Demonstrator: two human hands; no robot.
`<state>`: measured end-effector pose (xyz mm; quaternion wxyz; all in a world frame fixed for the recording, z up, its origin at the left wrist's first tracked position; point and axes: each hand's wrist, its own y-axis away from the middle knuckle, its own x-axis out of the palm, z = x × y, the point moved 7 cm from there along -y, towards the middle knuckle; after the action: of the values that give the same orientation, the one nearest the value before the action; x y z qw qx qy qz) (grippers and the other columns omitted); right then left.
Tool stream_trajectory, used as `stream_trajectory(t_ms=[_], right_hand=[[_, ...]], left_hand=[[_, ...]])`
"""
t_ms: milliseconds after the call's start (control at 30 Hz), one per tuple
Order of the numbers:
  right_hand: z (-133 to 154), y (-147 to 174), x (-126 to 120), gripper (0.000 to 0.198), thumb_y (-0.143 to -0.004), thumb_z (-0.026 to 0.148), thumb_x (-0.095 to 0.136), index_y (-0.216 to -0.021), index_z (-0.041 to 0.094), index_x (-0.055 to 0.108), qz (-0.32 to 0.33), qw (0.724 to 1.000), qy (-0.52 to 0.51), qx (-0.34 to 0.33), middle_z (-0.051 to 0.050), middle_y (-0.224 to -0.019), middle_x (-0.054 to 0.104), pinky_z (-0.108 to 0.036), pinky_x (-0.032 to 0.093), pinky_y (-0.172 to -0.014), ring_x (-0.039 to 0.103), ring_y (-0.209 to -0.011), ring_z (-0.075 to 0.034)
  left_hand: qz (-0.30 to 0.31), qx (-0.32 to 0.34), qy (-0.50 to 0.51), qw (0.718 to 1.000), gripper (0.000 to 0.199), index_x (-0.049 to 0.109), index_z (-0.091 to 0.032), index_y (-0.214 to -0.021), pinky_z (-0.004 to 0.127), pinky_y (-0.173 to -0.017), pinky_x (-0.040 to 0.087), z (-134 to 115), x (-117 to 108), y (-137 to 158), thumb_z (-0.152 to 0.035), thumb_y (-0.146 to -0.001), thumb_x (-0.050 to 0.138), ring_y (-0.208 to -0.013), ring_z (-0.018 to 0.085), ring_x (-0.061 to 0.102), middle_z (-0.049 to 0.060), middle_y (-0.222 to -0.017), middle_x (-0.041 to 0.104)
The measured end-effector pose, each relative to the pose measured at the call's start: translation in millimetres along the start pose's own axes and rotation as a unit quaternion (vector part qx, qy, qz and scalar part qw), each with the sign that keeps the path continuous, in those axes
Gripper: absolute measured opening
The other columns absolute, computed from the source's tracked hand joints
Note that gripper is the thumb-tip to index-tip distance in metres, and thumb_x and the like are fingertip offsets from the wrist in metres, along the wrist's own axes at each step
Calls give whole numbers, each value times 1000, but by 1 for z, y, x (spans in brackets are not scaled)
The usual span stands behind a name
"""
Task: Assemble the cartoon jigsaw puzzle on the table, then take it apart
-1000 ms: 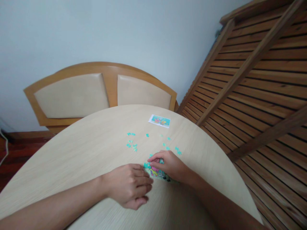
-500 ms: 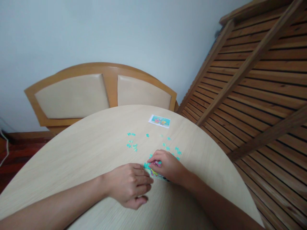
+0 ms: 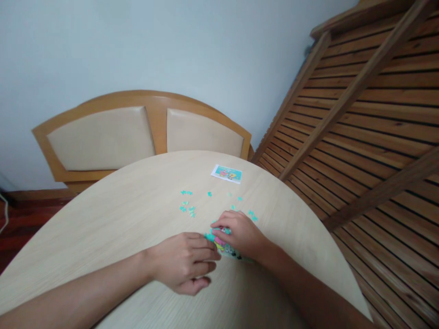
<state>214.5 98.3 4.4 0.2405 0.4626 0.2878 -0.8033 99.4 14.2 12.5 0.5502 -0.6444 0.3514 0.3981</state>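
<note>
A partly joined jigsaw puzzle with pink, yellow and teal cartoon art lies flat on the table near me. My left hand is beside its left edge, palm down with fingers stretched out, the fingertips at the edge and nothing held. Over the puzzle's upper part, my right hand has its thumb and fingers bent into a pinch around a teal puzzle piece at the upper left edge. The right hand hides much of the puzzle's right side.
Loose teal puzzle pieces lie scattered beyond my hands, with more pieces to the right. A printed picture card lies farther back on the round table. Behind stands a padded headboard; a slatted wooden frame leans at right.
My right hand has shifted slightly up and away, uncovering more of the puzzle's lower part. My left hand has barely moved. The view has turned a little.
</note>
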Motion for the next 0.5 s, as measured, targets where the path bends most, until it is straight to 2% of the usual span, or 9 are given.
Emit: stream_trajectory(t_ms=[100, 233, 367, 500], right_hand=[[-28, 2, -16, 17, -93, 25, 61, -101, 21, 76, -47, 996, -6, 73, -4, -97, 74, -30, 46, -84, 65, -92, -19], [-65, 9, -29, 22, -92, 27, 62, -108, 19, 74, -97, 980, 51, 164, -9, -104, 71, -36, 46, -91, 63, -99, -23], [-78, 10, -25, 26, -91, 34, 64, -111, 21, 74, -99, 977, 70, 176, -10, -107, 68, -38, 43, -96, 60, -104, -25], [-83, 8, -20, 20, -89, 31, 66, -105, 23, 75, -108, 977, 41, 178, -8, -104, 67, -38, 43, -97, 60, -103, -23]], left_hand=[[16, -15, -3, 1000, 30, 65, -15, -115, 41, -101, 51, 4, 0, -1, -32, -95, 51, -118, 28, 61, 12, -128, 67], [51, -39, 7, 998, 38, 61, -15, -124, 44, -105, 49, 8, 2, -1, -39, -97, 50, -125, 30, 58, 13, -137, 61], [51, -44, 18, 998, 39, 60, -16, -126, 45, -105, 49, 8, 1, -2, -41, -98, 50, -125, 30, 58, 15, -136, 61], [56, -46, 13, 997, 39, 60, -16, -125, 45, -105, 49, 8, 2, -1, -41, -98, 51, -124, 30, 58, 15, -135, 61]])
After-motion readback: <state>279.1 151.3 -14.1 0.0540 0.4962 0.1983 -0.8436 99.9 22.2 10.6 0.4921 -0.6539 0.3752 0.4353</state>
